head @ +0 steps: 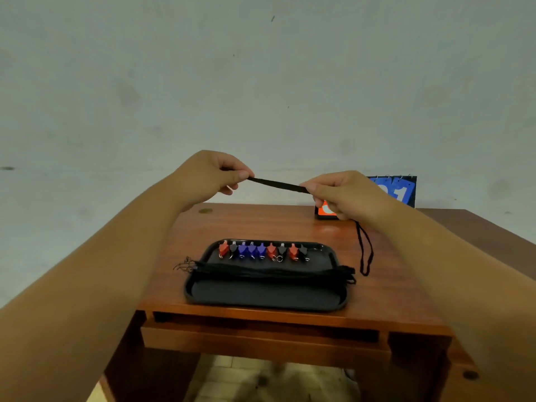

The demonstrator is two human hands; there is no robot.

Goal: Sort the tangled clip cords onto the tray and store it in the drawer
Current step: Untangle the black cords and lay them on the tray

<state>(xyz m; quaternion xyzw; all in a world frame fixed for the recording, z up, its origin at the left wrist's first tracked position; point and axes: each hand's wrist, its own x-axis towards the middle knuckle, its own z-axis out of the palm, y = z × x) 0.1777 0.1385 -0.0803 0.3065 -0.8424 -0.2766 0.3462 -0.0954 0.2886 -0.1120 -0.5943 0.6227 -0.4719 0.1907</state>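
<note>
- Cord (278,184): you have one black cord pulled taut between your two hands, in the air above the far half of the desk (232,224). Its long axis runs left to right and slopes a little down toward your right.
- Your left hand (208,175) pinches the higher, left end between thumb and forefinger, with the other fingers curled under.
- Your right hand (342,195) grips the lower end, its fingers (314,188) curled round the cord.
- From under your right hand the rest of the cord drops as a long, narrow loop (366,250), hanging nearly straight down just beside the tray's right end. You cannot tell whether its bottom touches the desk.
- Your black tray (261,297) lies near the front edge of the desk, long side left to right.
- Along its far rim stand the clips (261,250), red, black and blue, side by side in one row, tips pointing away from you and rings toward you.
- A bundle of black cords (269,271) lies across the middle of the tray, parallel to its long side, the ends reaching past both short rims.
- The drawer (255,340) sits under the desk's front edge, below the tray.
- A flip score card (403,190) stands at the far edge, partly hidden behind your right hand.
</note>
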